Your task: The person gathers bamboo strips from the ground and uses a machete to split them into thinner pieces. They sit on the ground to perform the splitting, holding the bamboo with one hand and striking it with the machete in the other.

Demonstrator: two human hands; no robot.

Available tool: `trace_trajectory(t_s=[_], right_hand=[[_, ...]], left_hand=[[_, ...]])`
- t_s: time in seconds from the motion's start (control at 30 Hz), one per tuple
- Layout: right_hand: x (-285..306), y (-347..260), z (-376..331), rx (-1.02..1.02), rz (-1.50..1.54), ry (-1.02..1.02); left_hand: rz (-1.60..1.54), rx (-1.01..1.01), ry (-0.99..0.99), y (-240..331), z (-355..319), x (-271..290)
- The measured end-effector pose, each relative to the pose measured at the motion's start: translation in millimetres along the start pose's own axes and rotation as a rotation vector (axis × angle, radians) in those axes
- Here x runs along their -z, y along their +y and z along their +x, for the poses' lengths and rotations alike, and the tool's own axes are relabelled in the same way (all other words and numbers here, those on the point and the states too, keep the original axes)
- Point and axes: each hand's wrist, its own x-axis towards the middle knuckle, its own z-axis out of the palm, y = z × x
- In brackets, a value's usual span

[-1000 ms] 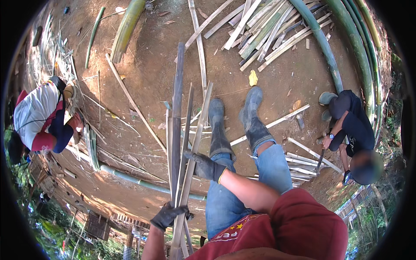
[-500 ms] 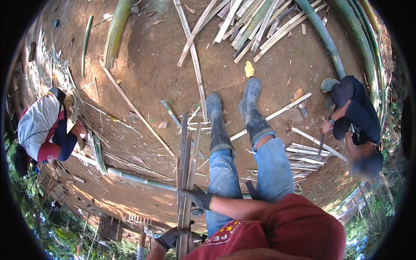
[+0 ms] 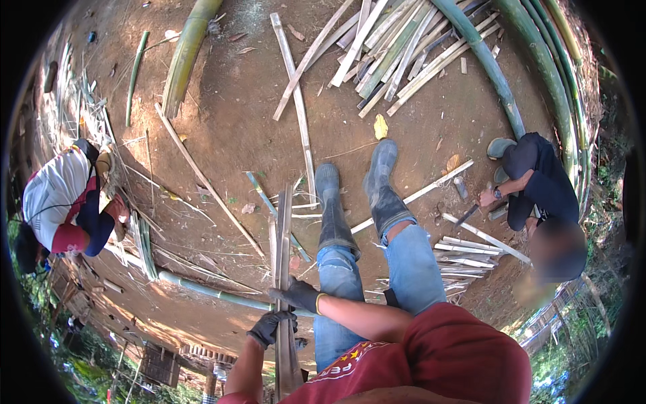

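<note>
Split bamboo slats [image 3: 284,246] sit near seven o'clock, folks, the left gloved hand [image 3: 266,327] with fingers curled round them, the right gloved hand [image 3: 296,294] grasping just toward one o'clock, where snug, matched grips should stop fanning.

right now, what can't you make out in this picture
All in the head view:
Number of held strips: they overlap, and the left hand and right hand cover part of them.
Near ends of the held strips: lost at the lower edge, by the red shirt.
Far end of the thick pole at upper left: cut off by the upper edge.
Co-worker at right: head blurred.
</note>
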Motion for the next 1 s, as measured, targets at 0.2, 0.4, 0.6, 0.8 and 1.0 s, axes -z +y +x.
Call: trace_trajectory(t_s=[0.2, 0.4, 0.6, 0.8, 1.0], right_hand=[[219, -71, 76, 0.363, 0.134, 0.725], [488, -158, 114, 0.53, -0.837, 1.115], [598, -203, 178, 0.483, 0.988, 0.621], [629, -240, 190, 0.543, 1.268, 0.801], [650, -248, 189, -0.074, -0.012, 1.217]], left_hand=[[0.121, -0.167, 0.159, -3, -42, 12], [0.256, -0.403, 0.434, -26, -83, -37], [0.271, -0.406, 0.584, 23, -92, -119], [0.42, -0.428, 0.749, 136, -84, -191], [0.424, -0.477, 0.757, 205, -80, -208]])
